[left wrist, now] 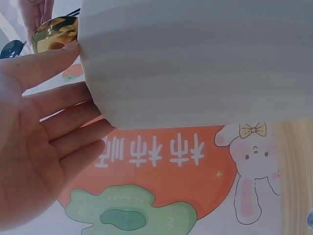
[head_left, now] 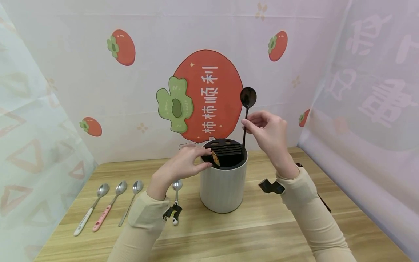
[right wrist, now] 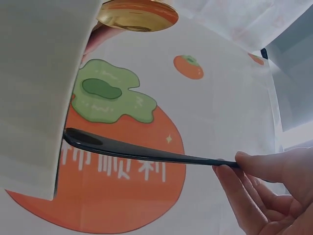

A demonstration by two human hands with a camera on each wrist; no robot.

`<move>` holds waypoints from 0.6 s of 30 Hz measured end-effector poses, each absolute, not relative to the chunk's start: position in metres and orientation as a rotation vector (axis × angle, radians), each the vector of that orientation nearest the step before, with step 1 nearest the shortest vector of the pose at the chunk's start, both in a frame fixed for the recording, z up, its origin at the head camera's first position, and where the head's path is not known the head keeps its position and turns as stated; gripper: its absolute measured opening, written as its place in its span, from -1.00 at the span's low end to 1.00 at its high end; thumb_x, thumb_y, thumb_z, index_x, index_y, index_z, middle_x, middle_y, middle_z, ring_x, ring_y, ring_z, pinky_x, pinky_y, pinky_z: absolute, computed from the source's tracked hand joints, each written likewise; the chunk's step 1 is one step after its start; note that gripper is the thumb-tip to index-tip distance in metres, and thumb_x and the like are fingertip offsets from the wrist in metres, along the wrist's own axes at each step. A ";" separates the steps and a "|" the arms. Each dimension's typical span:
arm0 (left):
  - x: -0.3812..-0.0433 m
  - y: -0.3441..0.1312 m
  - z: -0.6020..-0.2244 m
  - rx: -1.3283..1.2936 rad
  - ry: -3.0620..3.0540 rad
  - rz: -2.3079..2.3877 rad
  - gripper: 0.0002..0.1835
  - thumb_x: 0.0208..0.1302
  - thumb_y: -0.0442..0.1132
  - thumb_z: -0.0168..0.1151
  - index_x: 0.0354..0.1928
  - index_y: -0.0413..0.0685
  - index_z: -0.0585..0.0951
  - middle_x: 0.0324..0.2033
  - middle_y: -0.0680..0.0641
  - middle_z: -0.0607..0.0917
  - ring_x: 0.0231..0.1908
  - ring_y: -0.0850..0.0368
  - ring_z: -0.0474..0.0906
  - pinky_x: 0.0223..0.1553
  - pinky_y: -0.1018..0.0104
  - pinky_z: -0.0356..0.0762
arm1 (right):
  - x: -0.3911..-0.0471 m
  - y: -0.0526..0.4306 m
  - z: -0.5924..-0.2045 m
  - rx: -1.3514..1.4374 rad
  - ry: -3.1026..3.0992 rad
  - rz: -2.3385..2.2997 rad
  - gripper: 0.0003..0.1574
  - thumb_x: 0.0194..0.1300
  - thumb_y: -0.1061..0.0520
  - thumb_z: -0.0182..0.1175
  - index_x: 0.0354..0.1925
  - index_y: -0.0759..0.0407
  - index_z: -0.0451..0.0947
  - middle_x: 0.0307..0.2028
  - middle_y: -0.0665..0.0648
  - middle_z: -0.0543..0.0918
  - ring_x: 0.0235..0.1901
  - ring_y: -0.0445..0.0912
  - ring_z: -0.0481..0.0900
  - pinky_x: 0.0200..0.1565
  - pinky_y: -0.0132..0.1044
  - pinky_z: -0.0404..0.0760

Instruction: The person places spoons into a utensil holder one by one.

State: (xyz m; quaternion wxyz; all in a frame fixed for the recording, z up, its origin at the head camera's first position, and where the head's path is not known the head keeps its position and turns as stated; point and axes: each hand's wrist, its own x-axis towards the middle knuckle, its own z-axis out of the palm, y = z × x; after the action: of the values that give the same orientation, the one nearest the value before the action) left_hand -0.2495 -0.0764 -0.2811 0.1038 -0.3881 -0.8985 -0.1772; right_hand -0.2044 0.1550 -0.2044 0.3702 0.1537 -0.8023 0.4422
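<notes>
My right hand (head_left: 266, 134) pinches the handle of a black spoon (head_left: 248, 97) between thumb and fingertips. The spoon stands upright, bowl on top, its lower end inside the rim of a white ribbed utensil holder (head_left: 222, 191) with a black slotted insert. At the holder's left rim rests my left hand (head_left: 183, 163), thumb and fingers spread and fairly straight. A gold spoon bowl (head_left: 215, 158) shows between that thumb and fingers; the left wrist view has this gold bowl (left wrist: 56, 35) beside the thumb tip. In the right wrist view the black handle (right wrist: 142, 151) reaches the holder's edge.
Silver spoons lie on the wooden table (head_left: 209, 233) at left: one with a white handle (head_left: 83, 221), one pink-handled (head_left: 103, 217), one plain (head_left: 129, 207). Another silver spoon (head_left: 177, 186) is partly behind the left wrist. A dark thin object (head_left: 324, 203) lies behind the right forearm.
</notes>
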 end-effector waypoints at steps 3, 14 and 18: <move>-0.250 -0.077 -0.282 -1.145 -2.641 -0.511 -0.60 0.15 0.03 0.12 0.03 0.10 0.53 0.06 0.11 0.51 0.06 0.07 0.39 0.10 0.17 0.29 | -0.205 0.155 -0.206 0.393 -2.057 1.128 -0.82 0.03 0.21 0.27 -0.41 0.35 0.57 -0.54 0.22 0.65 -0.54 0.02 0.63 -0.49 -0.51 0.54; -0.252 -0.077 -0.283 -1.164 -2.609 -0.500 -0.60 0.15 0.03 0.12 0.02 0.09 0.53 0.06 0.09 0.52 0.05 0.04 0.40 0.09 0.16 0.29 | -0.208 0.156 -0.212 0.395 -2.068 1.117 -0.83 0.01 0.21 0.29 -0.42 0.33 0.58 -0.54 0.21 0.66 -0.54 0.00 0.64 -0.51 -0.52 0.53; -0.252 -0.077 -0.283 -1.158 -2.616 -0.500 -0.60 0.15 0.03 0.11 0.02 0.10 0.53 0.06 0.10 0.52 0.06 0.05 0.40 0.09 0.17 0.29 | -0.209 0.157 -0.214 0.396 -2.072 1.118 -0.83 -0.01 0.23 0.29 -0.43 0.35 0.59 -0.54 0.23 0.66 -0.55 0.01 0.63 -0.50 -0.53 0.53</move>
State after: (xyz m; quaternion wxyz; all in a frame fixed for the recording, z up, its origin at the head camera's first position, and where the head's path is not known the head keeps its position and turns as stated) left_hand -0.2519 -0.0770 -0.2834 0.1185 -0.3959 -0.8944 -0.1708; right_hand -0.2089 0.1570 -0.2143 0.3681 0.1542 -0.8069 0.4355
